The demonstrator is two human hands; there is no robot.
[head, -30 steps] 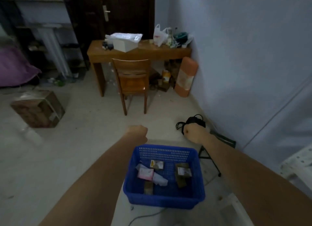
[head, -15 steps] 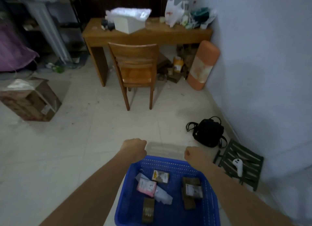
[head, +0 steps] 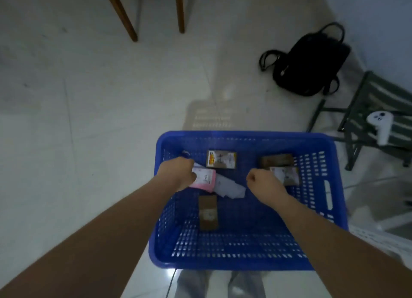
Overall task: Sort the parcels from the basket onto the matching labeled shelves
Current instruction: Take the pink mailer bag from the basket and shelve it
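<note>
A blue plastic basket (head: 245, 135) stands on the pale floor below me and holds several parcels. My left hand (head: 176, 174) reaches into its left side, where the curled fingers and thumb grip the left edge of a pink parcel (head: 206, 182). Under that lies a flat white parcel (head: 230, 187). My right hand (head: 265, 183) is a closed fist holding nothing, just left of a brown parcel with a white label (head: 287, 175). Also in the basket are a yellow-labelled box (head: 221, 159), a brown box (head: 276, 160) and a small brown box (head: 208, 213).
A black bag (head: 310, 63) lies on the floor at the back right by the wall. Right of the basket stands a green folding stool (head: 376, 97) with a white controller (head: 380, 124) on it. Wooden chair legs (head: 124, 14) stand at the top left.
My view has tipped down onto the basket. Both hands have dropped from above its far rim into it, the left reaching the pink parcel, the right stopping by the labelled brown one.
</note>
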